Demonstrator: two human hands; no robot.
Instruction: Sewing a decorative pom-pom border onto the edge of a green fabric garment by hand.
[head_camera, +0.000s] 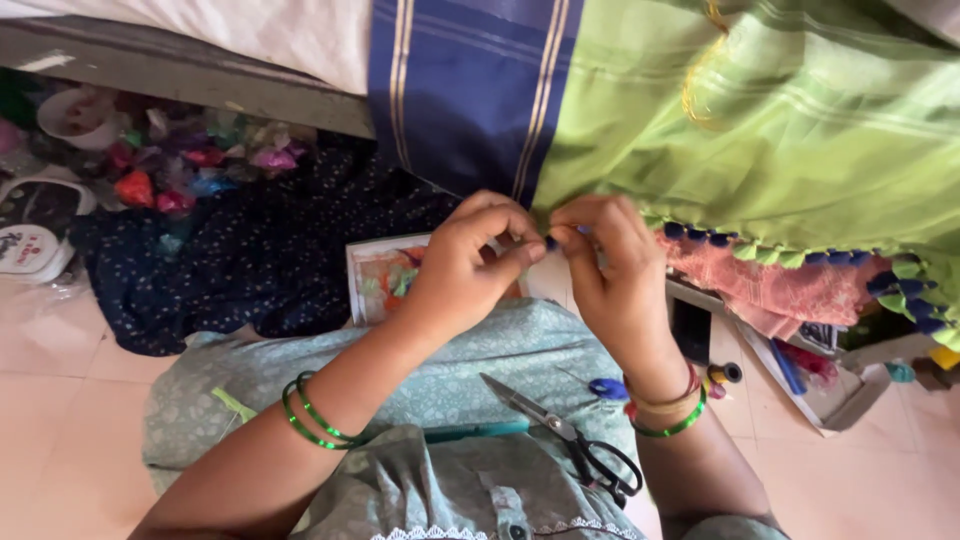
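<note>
At far left on the floor lies a heap of coloured fabric scraps (190, 160) beside a dark dotted cloth (250, 260). Next, the left hand (465, 265) and right hand (610, 270) meet, fingers pressed together, pinching a small blue tassel (551, 241) on the hem of the green cloth (760, 120) (blue-banded at its left). Scissors (570, 440) rest on the lap below.
</note>
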